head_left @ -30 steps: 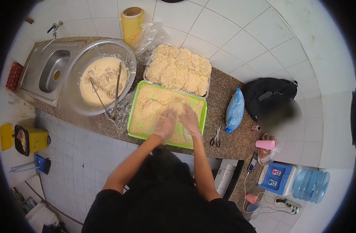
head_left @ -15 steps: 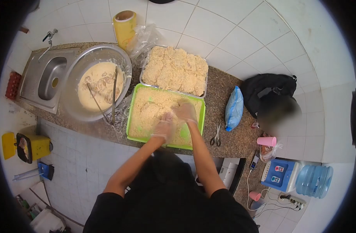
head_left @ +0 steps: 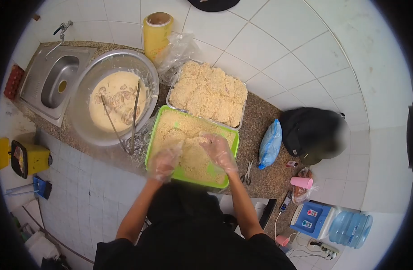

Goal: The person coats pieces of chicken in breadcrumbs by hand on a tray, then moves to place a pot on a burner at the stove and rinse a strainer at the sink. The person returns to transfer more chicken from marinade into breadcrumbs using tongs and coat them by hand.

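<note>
A green tray (head_left: pixel 149 143) of pale crumbs lies on the counter in front of me. My left hand (head_left: pixel 165 161), in a clear plastic glove and blurred, is over its left side. My right hand (head_left: pixel 219 152), gloved too, is over the right side with its fingers bent inward. Between them is a crumb-coated piece (head_left: pixel 194 141), held by its edges; it blends into the crumbs and its outline is unclear. Behind stands a metal tray (head_left: pixel 237 126) filled with coated pieces (head_left: pixel 208 92).
On the left, a large metal bowl (head_left: pixel 81 105) holds creamy batter with pieces and tongs (head_left: pixel 135 112). Beyond it is a sink (head_left: pixel 60 83). A yellow film roll (head_left: pixel 157 38) stands by the wall. To the right are scissors (head_left: pixel 248 173), a blue bag (head_left: pixel 271 144) and a pink cup (head_left: pixel 301 182).
My hands have moved apart and up from the crumbs, the left one toward the left, with a coated piece now between them. The camera view has shifted slightly.
</note>
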A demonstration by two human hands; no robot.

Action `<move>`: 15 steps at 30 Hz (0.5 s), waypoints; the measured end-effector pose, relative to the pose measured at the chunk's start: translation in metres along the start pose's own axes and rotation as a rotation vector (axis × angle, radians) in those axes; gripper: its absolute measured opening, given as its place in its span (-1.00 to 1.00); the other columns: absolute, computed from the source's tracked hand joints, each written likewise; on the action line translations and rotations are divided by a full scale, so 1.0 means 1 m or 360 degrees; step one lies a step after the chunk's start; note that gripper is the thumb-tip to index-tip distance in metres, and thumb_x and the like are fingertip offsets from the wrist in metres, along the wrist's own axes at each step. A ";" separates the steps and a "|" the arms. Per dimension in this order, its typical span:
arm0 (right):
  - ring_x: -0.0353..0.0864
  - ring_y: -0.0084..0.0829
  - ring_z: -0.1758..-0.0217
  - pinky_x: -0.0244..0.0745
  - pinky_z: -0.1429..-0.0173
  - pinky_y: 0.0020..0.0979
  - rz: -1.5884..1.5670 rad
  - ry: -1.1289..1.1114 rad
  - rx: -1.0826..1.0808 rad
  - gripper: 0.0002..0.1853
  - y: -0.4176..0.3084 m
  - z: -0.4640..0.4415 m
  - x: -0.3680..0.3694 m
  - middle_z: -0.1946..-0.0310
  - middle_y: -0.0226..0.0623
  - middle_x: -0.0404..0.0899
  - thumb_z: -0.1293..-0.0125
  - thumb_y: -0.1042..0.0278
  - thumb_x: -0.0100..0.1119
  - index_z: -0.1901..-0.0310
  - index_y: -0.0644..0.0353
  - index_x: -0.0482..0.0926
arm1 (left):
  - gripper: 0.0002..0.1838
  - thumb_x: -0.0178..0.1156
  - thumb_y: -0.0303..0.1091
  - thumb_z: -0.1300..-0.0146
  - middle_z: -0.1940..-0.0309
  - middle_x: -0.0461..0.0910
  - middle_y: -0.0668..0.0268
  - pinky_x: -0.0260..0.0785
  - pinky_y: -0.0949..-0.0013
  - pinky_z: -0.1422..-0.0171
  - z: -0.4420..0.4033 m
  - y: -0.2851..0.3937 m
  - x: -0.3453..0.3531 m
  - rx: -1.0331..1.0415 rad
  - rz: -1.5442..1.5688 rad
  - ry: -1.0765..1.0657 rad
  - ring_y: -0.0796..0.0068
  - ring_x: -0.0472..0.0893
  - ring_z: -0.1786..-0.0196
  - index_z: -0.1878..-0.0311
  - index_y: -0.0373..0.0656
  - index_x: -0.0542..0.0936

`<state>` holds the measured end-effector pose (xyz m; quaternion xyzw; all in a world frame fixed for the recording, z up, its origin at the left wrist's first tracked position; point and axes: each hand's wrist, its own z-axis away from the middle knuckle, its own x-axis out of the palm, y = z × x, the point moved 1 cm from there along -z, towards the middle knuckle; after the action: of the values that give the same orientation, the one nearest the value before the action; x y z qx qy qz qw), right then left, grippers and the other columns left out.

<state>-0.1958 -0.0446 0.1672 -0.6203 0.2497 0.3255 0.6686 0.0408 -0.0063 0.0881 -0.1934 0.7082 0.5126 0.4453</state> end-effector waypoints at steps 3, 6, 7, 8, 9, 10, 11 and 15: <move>0.72 -0.03 -0.01 0.59 -0.15 -0.19 -0.0001 -0.0172 0.0027 -0.63 -0.016 -0.020 -0.025 0.01 0.04 0.72 -0.31 0.30 0.36 -0.12 0.19 0.69 | -0.69 0.11 -0.24 -0.51 0.11 0.73 0.19 0.58 0.21 -0.04 -0.005 -0.019 0.001 0.0000 -0.0094 0.0369 0.23 0.71 0.05 -0.19 -0.09 0.65; 0.72 -0.02 -0.01 0.59 -0.14 -0.18 0.0073 -0.0144 -0.0227 -0.66 -0.019 -0.067 -0.053 0.03 0.03 0.72 -0.31 0.30 0.38 -0.09 0.19 0.70 | -0.75 0.18 -0.26 -0.47 0.12 0.72 0.14 0.57 0.21 -0.05 -0.036 -0.025 0.002 -0.0142 -0.0049 0.0388 0.19 0.70 0.06 -0.09 -0.11 0.68; 0.72 -0.01 0.00 0.59 -0.14 -0.18 0.0108 -0.0160 -0.0246 -0.66 -0.027 -0.083 -0.066 0.04 0.04 0.72 -0.31 0.30 0.38 -0.08 0.19 0.70 | -0.77 0.21 -0.27 -0.46 0.12 0.72 0.13 0.57 0.20 -0.05 -0.053 -0.026 0.000 -0.0201 -0.0013 0.0371 0.17 0.70 0.07 -0.07 -0.11 0.69; 0.72 -0.01 0.00 0.59 -0.13 -0.17 0.0142 -0.0174 -0.0267 -0.67 -0.034 -0.100 -0.079 0.04 0.04 0.72 -0.30 0.30 0.38 -0.07 0.19 0.70 | -0.76 0.17 -0.24 -0.47 0.14 0.71 0.10 0.55 0.14 -0.04 -0.073 -0.024 -0.005 -0.0258 0.0171 0.0438 0.10 0.69 0.05 -0.05 -0.10 0.70; 0.71 0.00 0.01 0.59 -0.12 -0.17 0.0234 -0.0143 -0.0297 -0.68 -0.039 -0.118 -0.091 0.04 0.04 0.72 -0.30 0.31 0.38 -0.06 0.20 0.70 | -0.74 0.14 -0.21 -0.48 0.15 0.69 0.07 0.53 0.09 -0.03 -0.095 -0.021 -0.011 -0.0313 0.0356 0.0507 0.04 0.67 0.04 -0.03 -0.09 0.71; 0.71 0.01 0.02 0.60 -0.10 -0.16 0.0326 -0.0111 -0.0329 -0.69 -0.042 -0.136 -0.102 0.04 0.04 0.72 -0.30 0.32 0.38 -0.05 0.21 0.71 | -0.72 0.11 -0.18 -0.50 0.16 0.68 0.04 0.52 0.03 -0.01 -0.119 -0.020 -0.017 -0.0365 0.0540 0.0577 -0.03 0.66 0.03 -0.02 -0.09 0.71; 0.71 0.02 0.03 0.60 -0.09 -0.16 0.0417 -0.0077 -0.0363 -0.69 -0.044 -0.155 -0.110 0.05 0.04 0.71 -0.29 0.33 0.38 -0.04 0.21 0.71 | -0.72 0.11 -0.17 -0.50 0.17 0.67 0.04 0.52 0.03 -0.03 -0.141 -0.020 -0.023 -0.0293 0.0460 0.0667 -0.02 0.66 0.02 -0.01 -0.09 0.71; 0.70 -0.01 0.07 0.60 -0.05 -0.17 0.0412 0.0163 -0.0466 -0.70 -0.033 -0.216 -0.122 0.11 0.03 0.71 -0.33 0.32 0.33 -0.05 0.25 0.69 | -0.69 0.08 -0.13 -0.51 0.14 0.68 0.02 0.50 0.02 -0.09 -0.231 -0.022 -0.055 -0.0165 0.0402 0.0888 -0.02 0.65 0.00 0.01 -0.11 0.71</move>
<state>-0.2370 -0.2748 0.2561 -0.6894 0.3110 0.4095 0.5102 -0.0138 -0.2322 0.1400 -0.2594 0.7945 0.5264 0.1560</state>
